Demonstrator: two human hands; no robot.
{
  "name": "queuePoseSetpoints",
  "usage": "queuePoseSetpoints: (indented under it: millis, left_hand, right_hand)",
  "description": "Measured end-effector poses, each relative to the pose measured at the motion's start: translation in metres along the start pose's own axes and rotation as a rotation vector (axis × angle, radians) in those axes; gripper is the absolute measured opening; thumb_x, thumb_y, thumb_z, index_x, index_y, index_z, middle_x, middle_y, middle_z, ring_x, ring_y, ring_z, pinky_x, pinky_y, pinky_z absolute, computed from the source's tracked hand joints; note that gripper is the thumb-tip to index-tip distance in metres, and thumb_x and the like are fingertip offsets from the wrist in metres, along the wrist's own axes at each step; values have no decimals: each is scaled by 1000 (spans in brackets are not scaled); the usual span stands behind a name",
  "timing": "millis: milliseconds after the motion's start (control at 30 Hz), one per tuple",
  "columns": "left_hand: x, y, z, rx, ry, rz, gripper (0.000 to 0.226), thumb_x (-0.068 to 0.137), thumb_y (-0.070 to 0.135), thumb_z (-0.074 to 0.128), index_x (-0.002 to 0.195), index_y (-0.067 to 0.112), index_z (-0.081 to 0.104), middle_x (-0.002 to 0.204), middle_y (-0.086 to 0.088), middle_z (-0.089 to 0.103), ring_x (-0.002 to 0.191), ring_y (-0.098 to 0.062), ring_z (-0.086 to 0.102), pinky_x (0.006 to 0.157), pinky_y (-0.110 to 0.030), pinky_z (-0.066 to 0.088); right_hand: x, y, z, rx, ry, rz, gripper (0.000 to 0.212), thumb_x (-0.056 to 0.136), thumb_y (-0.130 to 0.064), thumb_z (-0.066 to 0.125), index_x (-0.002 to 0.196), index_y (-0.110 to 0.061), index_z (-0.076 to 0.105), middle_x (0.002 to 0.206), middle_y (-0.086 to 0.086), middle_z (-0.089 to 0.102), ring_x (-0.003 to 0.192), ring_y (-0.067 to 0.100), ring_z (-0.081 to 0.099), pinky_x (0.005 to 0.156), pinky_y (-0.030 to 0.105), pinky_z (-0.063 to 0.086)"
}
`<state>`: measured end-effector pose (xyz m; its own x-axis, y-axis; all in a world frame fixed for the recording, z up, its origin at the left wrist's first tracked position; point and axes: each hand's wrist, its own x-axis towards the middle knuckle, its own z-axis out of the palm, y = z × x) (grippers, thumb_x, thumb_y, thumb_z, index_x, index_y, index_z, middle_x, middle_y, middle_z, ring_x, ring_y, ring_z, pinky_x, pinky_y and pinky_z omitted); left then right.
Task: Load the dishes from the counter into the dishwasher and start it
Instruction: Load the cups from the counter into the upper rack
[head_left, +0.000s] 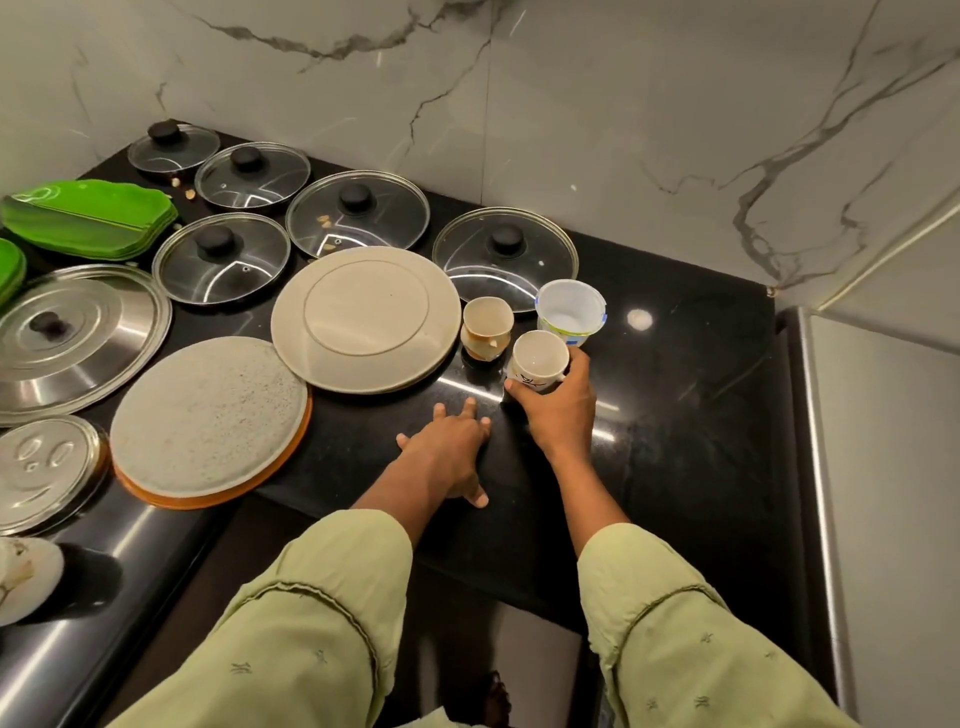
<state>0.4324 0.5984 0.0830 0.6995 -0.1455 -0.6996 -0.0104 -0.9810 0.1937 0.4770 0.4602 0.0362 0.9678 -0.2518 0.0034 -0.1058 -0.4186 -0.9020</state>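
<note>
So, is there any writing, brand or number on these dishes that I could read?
Nothing here can be read as text.
On the white cup in the right hand: dark marks on its side, too blurred to tell writing from pattern.
On the plastic tub: blue marks on its side, too small to read.

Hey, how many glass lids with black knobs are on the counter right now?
5. Back-left lid; second lid right of it; middle lid behind the beige plate; front lid near the green plates; right lid by the plastic tub. None seems hidden.
</note>
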Motion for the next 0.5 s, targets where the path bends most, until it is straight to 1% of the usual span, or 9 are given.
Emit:
queuePoseSetpoints:
  millis: [67,167,267,333,433,500]
  left_hand:
    - [0,-1,0,1,8,-2,106,80,33,81,159,27,10,165,3,-13,151,-36,-8,110,-74,21]
    - [-1,-1,0,-1,22,3,107,79,33,82,159,27,11,166,3,-12,151,-37,-8,110,-74,21]
    - [-3,-1,1,1,47,19,104,79,34,82,159,25,15,166,3,-8,151,-36,-5,110,-74,22]
    - [-6,-2,4,2,85,25,101,79,35,82,158,24,20,167,2,-5,152,-35,-1,109,-73,23]
    - [-15,-10,19,-24,200,30,90,80,40,80,153,21,31,166,-4,7,151,-34,12,113,-68,24]
    - [-27,-13,38,-38,361,41,74,85,44,73,146,20,41,162,-9,21,147,-33,23,114,-63,27]
  right_hand:
    - [-11,-1,-6,11,7,6,78,64,-30,89,129,-23,45,122,-4,61,110,16,57,85,29,47]
    - [-33,0,-15,-3,7,34,77,66,-31,88,129,-26,44,123,-5,59,111,14,55,85,28,45]
    - [-65,5,-25,0,-11,44,74,66,-31,88,126,-29,45,121,-8,59,111,12,56,88,30,48]
    - [-90,8,-33,2,-19,43,73,64,-30,89,123,-30,46,117,-11,60,108,9,57,86,27,48]
    - [-131,13,-44,-7,20,26,75,61,-30,91,123,-27,50,115,-12,61,105,7,57,84,22,46]
    - [-153,17,-50,-11,61,28,75,59,-31,92,122,-26,51,112,-11,63,102,7,59,83,22,48]
